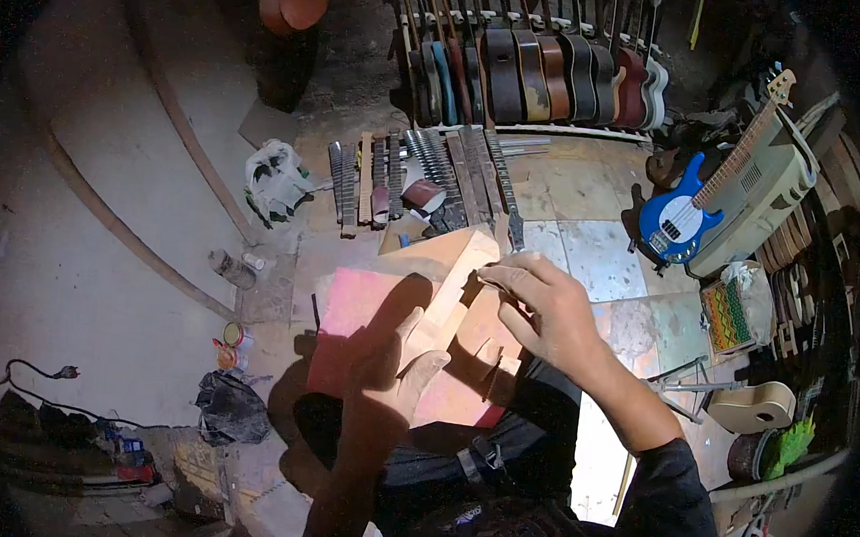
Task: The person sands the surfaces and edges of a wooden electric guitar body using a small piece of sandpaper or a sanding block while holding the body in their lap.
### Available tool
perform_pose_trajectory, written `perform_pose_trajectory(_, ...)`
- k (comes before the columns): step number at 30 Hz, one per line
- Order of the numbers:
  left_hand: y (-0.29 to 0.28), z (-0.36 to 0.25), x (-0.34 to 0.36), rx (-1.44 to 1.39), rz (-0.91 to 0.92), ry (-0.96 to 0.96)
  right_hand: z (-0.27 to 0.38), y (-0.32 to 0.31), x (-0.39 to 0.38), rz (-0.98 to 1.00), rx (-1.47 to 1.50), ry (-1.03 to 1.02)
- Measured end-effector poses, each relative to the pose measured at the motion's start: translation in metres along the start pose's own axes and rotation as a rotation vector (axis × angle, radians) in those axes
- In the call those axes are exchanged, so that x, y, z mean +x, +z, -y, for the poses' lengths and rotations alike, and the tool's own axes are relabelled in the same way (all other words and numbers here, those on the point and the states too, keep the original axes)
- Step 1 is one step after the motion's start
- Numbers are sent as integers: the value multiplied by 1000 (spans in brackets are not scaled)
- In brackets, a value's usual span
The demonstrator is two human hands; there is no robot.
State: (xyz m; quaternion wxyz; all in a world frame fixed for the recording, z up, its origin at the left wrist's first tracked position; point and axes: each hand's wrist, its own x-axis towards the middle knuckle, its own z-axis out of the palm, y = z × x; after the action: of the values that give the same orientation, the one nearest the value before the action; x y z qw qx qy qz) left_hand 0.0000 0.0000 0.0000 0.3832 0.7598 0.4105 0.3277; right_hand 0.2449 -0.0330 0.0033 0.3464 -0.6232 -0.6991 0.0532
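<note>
Guitar neck blank [454, 280] is steadied by my left hand [407, 361] wrapped round it; right hand [546, 310] fingers pinch something thin at its 3 o'clock edge.

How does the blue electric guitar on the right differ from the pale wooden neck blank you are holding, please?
The blue guitar is painted and strung, with a body; the neck blank is bare pale wood without strings. The guitar leans against clutter, untouched; the blank sits in the left hand, with the right hand working at it.
</note>
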Motion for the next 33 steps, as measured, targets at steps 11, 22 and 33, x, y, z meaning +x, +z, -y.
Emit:
perform_pose_trajectory(11,8,6,-4,-55,78,-71,-23,22,2,-137,-101,-215)
perform_pose_trajectory(22,14,11,-4,-53,69,-19,8,26,-21,-49,-41,-238)
perform_pose_trajectory(33,7,16,-12,-50,59,-71,-14,29,1,-105,-72,-155)
